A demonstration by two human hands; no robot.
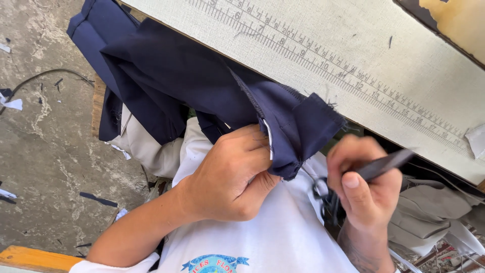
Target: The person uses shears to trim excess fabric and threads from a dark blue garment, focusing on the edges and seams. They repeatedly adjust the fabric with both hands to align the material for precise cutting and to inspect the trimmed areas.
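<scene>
At frame centre, left hand (230,177) pinches navy garment (202,86) seam edge; right hand (366,184), just right, grips black scissors (353,177) angled toward it.

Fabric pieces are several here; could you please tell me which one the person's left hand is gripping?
It is the dark navy blue cloth garment, pinched at its frayed seam by the left hand. The beige-grey cloth beneath it and the grey folded fabric on the right lie untouched.
</scene>
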